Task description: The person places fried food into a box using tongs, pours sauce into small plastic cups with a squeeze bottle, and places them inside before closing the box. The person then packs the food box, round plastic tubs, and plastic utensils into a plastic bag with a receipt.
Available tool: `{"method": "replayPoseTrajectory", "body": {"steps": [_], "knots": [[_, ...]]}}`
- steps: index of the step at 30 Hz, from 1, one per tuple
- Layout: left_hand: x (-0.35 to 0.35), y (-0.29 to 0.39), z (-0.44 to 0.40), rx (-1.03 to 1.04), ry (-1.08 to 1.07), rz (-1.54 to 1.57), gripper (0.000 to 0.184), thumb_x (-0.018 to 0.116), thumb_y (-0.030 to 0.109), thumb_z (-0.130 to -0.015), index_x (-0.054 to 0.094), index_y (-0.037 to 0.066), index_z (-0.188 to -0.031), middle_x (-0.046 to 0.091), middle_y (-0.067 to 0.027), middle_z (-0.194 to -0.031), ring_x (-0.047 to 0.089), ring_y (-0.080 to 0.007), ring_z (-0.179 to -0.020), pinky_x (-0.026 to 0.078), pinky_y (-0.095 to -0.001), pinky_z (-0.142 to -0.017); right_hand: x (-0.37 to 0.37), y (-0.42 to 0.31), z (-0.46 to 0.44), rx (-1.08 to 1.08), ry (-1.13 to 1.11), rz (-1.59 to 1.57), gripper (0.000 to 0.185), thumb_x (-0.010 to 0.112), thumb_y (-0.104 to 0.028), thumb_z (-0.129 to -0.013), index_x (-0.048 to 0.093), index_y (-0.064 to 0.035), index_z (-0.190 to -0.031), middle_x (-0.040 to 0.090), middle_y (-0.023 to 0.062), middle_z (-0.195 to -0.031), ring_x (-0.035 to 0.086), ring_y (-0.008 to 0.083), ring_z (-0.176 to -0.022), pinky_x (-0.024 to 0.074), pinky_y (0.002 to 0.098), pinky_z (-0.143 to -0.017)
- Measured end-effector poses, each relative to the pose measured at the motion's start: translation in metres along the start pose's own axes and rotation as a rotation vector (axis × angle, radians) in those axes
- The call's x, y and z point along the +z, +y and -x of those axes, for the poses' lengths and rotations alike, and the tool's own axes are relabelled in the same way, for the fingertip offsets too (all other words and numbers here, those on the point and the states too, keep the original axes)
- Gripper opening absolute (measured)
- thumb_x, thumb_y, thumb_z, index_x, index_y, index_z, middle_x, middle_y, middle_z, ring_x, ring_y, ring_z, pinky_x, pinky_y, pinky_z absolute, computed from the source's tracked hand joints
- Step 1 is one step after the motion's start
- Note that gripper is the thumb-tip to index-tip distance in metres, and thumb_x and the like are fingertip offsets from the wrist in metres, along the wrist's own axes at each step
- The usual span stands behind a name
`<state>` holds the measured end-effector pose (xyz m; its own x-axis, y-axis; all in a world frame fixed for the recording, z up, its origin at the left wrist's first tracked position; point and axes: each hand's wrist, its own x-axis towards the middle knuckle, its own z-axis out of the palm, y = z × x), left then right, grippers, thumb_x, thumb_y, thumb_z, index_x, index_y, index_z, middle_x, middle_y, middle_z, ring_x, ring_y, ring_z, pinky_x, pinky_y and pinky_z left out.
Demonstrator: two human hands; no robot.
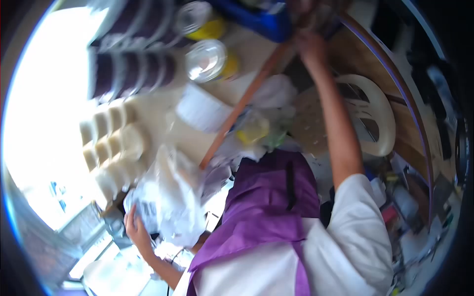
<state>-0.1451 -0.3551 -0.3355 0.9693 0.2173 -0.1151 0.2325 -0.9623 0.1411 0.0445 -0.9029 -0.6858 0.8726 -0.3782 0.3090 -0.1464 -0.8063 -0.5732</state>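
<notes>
My left hand (pixel 138 233) is at the lower left, fingers stretched out and apart, beside a white plastic bag (pixel 173 202). The bag looks crumpled and see-through, with something pale inside that I cannot make out. My right arm stretches away to the top, where my right hand (pixel 311 47) is smeared by motion. Its fingers are hard to separate from the dark things around it. Right next to that hand is a blue object (pixel 271 22), perhaps a tray or box, cut off by the top edge.
Stacked cream tubs (pixel 113 143) and dark purple tubs (pixel 133 74) line the left. Two yellow cans (pixel 206 60) with shiny tops stand near a white paper (pixel 202 107). A wooden table edge (pixel 242 103) crosses the middle. A plastic chair (pixel 380 116) stands at right.
</notes>
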Motion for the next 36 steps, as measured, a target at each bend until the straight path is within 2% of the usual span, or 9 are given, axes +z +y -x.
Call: {"method": "replayPoseTrajectory", "body": {"steps": [6,11,15,17,20,22,25,33,36], "knots": [[0.009,-0.014,0.026,0.031,0.007,0.2,0.053,0.049,0.0,-0.082,0.049,0.006,-0.134,0.05,-0.0163,-0.121,0.05,-0.0245,-0.107,0.038,-0.0287,-0.093,-0.132,0.008,0.132,0.63,-0.048,-0.334,0.023,0.065,-0.018,-0.088,0.068,-0.0016,-0.102,0.065,0.0053,-0.074,0.059,0.0095,-0.057,0.0474,0.0257,-0.056],[0.003,0.0,0.029,-0.027,0.067,0.523,0.055,0.046,-0.005,-0.079,0.049,0.004,-0.133,0.049,-0.0152,-0.127,0.051,-0.0234,-0.109,0.04,-0.03,-0.092,-0.249,-0.139,0.175,0.757,0.107,-1.142,0.017,0.065,-0.015,-0.088,0.064,-0.0027,-0.1,0.064,0.005,-0.088,0.056,0.0092,-0.073,0.0464,0.0218,-0.065],[0.008,-0.003,0.02,0.092,0.103,0.817,0.06,0.041,-0.008,-0.076,0.05,0.005,-0.133,0.048,-0.0137,-0.131,0.054,-0.0202,-0.108,0.045,-0.027,-0.086,-0.259,-0.313,0.172,0.7,-0.585,-1.986,0.013,0.064,-0.017,-0.088,0.061,-0.005,-0.093,0.061,0.0058,-0.085,0.059,0.0144,-0.079,0.0492,0.0435,-0.09],[-0.001,0.005,0.019,0.035,0.103,0.885,0.062,0.039,-0.009,-0.074,0.051,0.005,-0.133,0.048,-0.0131,-0.132,0.056,-0.018,-0.107,0.046,-0.0248,-0.083,-0.231,-0.372,0.179,0.692,-1.113,-2.293,0.016,0.056,-0.013,-0.093,0.064,-0.0072,-0.105,0.058,0.0048,-0.088,0.058,0.0152,-0.081,0.0341,0.0464,-0.109],[-0.002,-0.014,0.017,0.01,0.12,1.081,0.063,0.041,-0.007,-0.072,0.047,0.001,-0.134,0.049,-0.0122,-0.133,0.057,-0.0155,-0.102,0.048,-0.0222,-0.078,-0.17,-0.445,0.199,0.911,-1.584,-2.305,0.015,0.062,-0.015,-0.089,0.064,-0.0055,-0.1,0.067,0.0067,-0.087,0.063,0.0157,-0.086,0.0364,0.0369,-0.106],[-0.008,-0.028,0.022,-0.047,0.104,1.258,0.064,0.042,-0.006,-0.071,0.044,-0.002,-0.136,0.05,-0.0111,-0.131,0.058,-0.0149,-0.102,0.048,-0.0222,-0.078,-0.126,-0.471,0.216,0.86,-1.559,-2.176,0.019,0.065,-0.015,-0.088,0.065,-0.0036,-0.102,0.068,0.0071,-0.089,0.063,0.0159,-0.086,0.0418,0.0319,-0.099],[-0.009,-0.057,0.028,-0.027,0.08,1.34,0.062,0.044,0.0,-0.075,0.04,-0.005,-0.137,0.059,-0.0135,-0.115,0.061,-0.0102,-0.085,0.048,-0.0208,-0.078,-0.081,-0.472,0.212,0.495,-1.32,-1.787,0.02,0.066,-0.013,-0.087,0.066,-0.0025,-0.104,0.068,0.0081,-0.09,0.063,0.0147,-0.085,0.047,0.0301,-0.088],[-0.005,-0.072,0.006,-0.001,0.142,1.403,0.066,0.043,-0.004,-0.073,0.04,-0.003,-0.139,0.053,-0.0102,-0.125,0.056,-0.0045,-0.08,0.045,-0.0179,-0.071,-0.05,-0.441,0.134,-0.813,-0.563,-0.852,0.017,0.069,-0.004,-0.075,0.073,-0.0078,-0.091,0.069,0.0065,-0.087,0.064,0.0211,-0.08,0.0502,0.0323,-0.075],[-0.007,-0.062,-0.004,0.006,0.182,1.406,0.066,0.043,-0.005,-0.073,0.04,-0.001,-0.139,0.056,-0.0065,-0.119,0.05,-0.0009,-0.069,0.041,-0.0159,-0.061,-0.047,-0.441,0.131,-0.769,-0.442,-0.597,0.016,0.066,-0.008,-0.077,0.072,-0.0083,-0.092,0.067,0.0071,-0.084,0.064,0.025,-0.084,0.0507,0.0344,-0.074]]}}
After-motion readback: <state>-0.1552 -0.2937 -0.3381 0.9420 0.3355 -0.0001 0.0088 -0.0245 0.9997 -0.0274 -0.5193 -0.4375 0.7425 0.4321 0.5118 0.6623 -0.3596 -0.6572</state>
